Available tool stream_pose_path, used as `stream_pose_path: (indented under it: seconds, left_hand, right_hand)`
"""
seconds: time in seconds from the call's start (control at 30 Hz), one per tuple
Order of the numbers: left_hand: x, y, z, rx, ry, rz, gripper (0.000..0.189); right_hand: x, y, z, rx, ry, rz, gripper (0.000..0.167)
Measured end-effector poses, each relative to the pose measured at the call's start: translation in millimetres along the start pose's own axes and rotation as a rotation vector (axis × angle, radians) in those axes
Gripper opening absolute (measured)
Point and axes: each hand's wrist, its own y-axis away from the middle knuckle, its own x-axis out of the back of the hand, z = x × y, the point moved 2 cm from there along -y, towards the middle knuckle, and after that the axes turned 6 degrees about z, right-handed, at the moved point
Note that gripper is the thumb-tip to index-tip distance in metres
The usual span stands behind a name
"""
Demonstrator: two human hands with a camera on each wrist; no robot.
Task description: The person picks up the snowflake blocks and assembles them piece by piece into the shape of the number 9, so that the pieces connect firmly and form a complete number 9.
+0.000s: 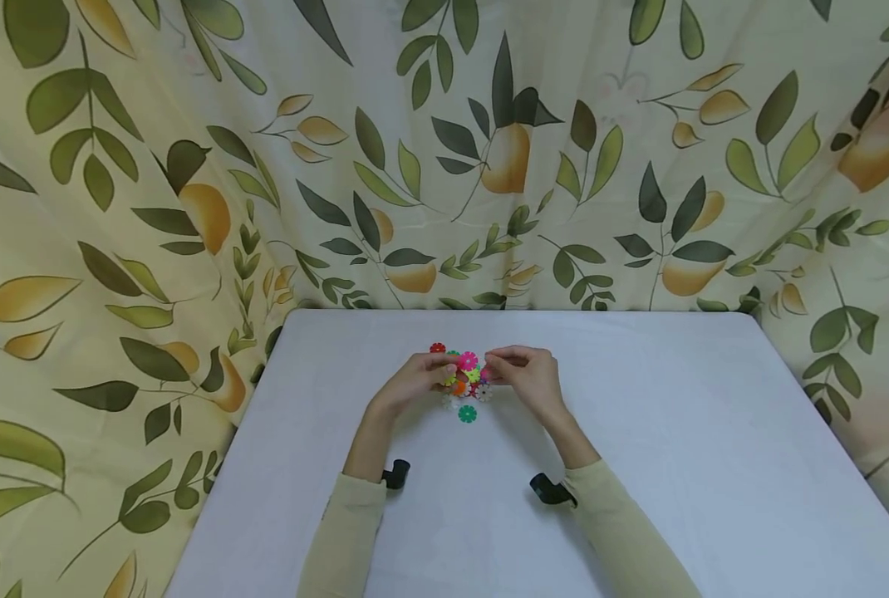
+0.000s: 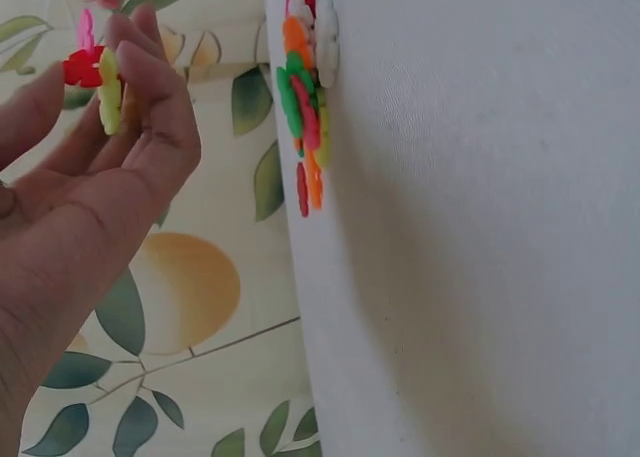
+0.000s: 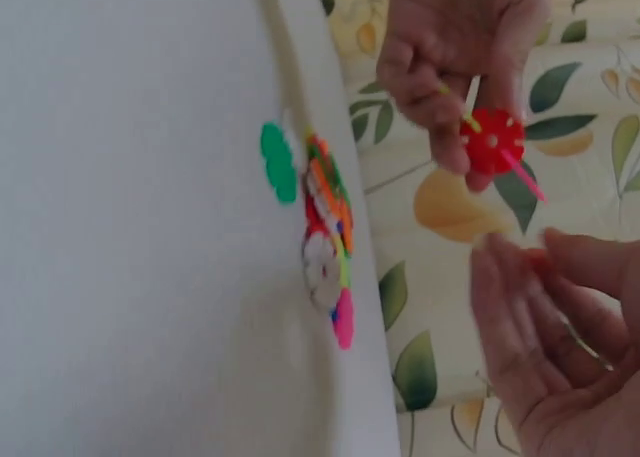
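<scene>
My left hand (image 1: 413, 384) pinches a small cluster of joined, notched plastic snowflake discs, raised above the table. In the right wrist view the cluster shows a red disc (image 3: 490, 142) face on, with a pink disc (image 3: 524, 175) slotted into it. A yellow disc (image 2: 110, 92) stands on the cluster's near side in the left wrist view. My right hand (image 1: 532, 382) is just to the right of the cluster, apart from it. Its thumb and fingertips pinch a small red piece (image 3: 538, 262), mostly hidden by the fingers.
Several loose discs in mixed colours lie in a pile on the white table (image 1: 639, 465) beneath the hands. A green disc (image 1: 468, 414) lies at the pile's near side, a red disc (image 1: 437, 348) at its far left. A leaf-patterned curtain (image 1: 564, 208) hangs behind the table.
</scene>
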Motion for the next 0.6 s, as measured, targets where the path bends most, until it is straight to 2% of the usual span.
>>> stream_pose_path:
  seconds: [0.1, 0.17, 0.27, 0.37, 0.6]
  left_hand:
    - [2.3, 0.8, 0.1, 0.002, 0.016, -0.012, 0.036]
    - [3.6, 1.4, 0.3, 0.0, 0.034, -0.019, 0.036]
    - [5.4, 2.6, -0.7, 0.0, 0.058, -0.023, 0.035]
    - [6.5, 3.7, -2.4, 0.009, 0.077, -0.008, 0.037]
    - [6.1, 5.3, -5.0, 0.039, 0.176, 0.031, 0.035]
  right_hand:
    - [2, -0.2, 4, 0.019, 0.27, -0.035, 0.016]
    - [3, -0.4, 7, 0.013, 0.437, -0.102, 0.021]
    - [2, -0.5, 13, -0.008, 0.594, -0.22, 0.03]
    - [-1, -1.5, 18, -0.005, 0.67, -0.278, 0.034]
    - [-10, -6.5, 25, 0.058, 0.714, -0.237, 0.026]
